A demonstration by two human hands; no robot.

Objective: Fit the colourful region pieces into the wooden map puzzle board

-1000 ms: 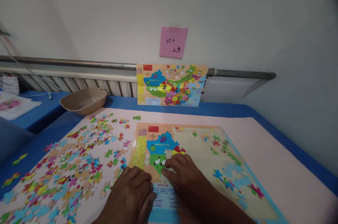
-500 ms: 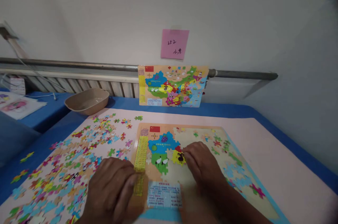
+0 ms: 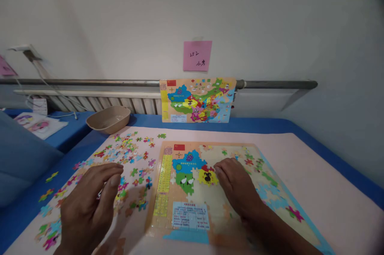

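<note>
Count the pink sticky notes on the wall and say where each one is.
2. One note hangs above the map leaning on the rail; the second note is cut off at the far left edge. More may be out of view.

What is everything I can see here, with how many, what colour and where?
puzzle board: one, tan, partly filled, on the table in front
yellow piece: one, set in the board, at the right hand's fingertips
loose pieces: many, mixed colours, spread left of the board
map picture: one, multicoloured, propped against the wall
pink note: one, on the wall above the map picture
bowl: one, beige, back left
table cover: one, pale pink over blue
left hand: open, over the loose pieces
right hand: flat on the board
</note>
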